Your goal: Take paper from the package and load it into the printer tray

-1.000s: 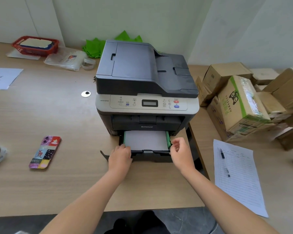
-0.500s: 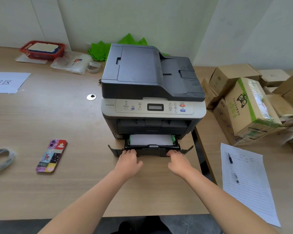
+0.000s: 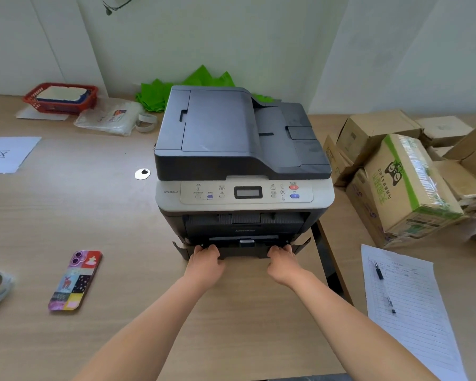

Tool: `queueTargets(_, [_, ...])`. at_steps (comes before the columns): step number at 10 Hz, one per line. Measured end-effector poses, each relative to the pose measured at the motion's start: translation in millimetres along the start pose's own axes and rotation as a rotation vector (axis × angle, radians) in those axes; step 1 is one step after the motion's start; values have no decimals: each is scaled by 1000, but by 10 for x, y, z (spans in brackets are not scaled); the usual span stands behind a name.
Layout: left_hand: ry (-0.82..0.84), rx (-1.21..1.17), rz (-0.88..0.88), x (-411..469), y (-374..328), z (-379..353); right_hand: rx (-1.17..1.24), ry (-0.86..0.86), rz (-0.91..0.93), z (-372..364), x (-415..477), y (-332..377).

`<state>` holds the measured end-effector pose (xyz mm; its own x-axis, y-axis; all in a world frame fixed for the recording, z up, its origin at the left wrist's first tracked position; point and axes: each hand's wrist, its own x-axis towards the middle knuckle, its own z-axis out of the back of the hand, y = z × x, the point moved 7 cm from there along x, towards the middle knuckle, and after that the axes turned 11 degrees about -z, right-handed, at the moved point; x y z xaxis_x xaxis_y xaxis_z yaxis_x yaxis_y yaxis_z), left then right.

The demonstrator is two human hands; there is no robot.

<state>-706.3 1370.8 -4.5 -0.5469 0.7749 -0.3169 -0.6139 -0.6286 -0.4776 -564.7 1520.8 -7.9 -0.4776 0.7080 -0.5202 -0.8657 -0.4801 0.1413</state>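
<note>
A dark grey and beige printer (image 3: pixel 239 149) stands on the wooden table (image 3: pixel 80 215). Its black paper tray (image 3: pixel 245 247) sits pushed into the base, only the front panel showing; the paper inside is hidden. My left hand (image 3: pixel 206 259) presses on the left part of the tray front, fingers curled against it. On the right part of the same front rests my right hand (image 3: pixel 283 261), held the same way. No paper package can be picked out for certain.
A phone in a colourful case (image 3: pixel 76 280) lies left of my arms. A lined form with a pen (image 3: pixel 404 303) lies at the right, behind it stacked cardboard boxes (image 3: pixel 404 185). A red basket (image 3: pixel 61 97), a plastic bag (image 3: pixel 110 119) and green paper (image 3: pixel 160 92) sit at the back.
The tray was pulled out with white paper showing; both hands have pushed it into the printer, and the paper is now out of sight.
</note>
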Motion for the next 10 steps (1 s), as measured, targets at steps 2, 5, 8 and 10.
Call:
queueTargets(2, [11, -17, 33, 86, 34, 81, 63, 27, -46, 90, 114, 65])
queueTargets(5, [83, 5, 35, 136, -28, 75, 70, 7, -98, 125, 98, 158])
queueTargets(8, [71, 17, -38, 56, -223, 301, 183, -90, 15, 301, -96, 405])
queueTargets(10, [-5, -42, -256, -36, -611, 804, 283, -161, 115, 742, -336, 585])
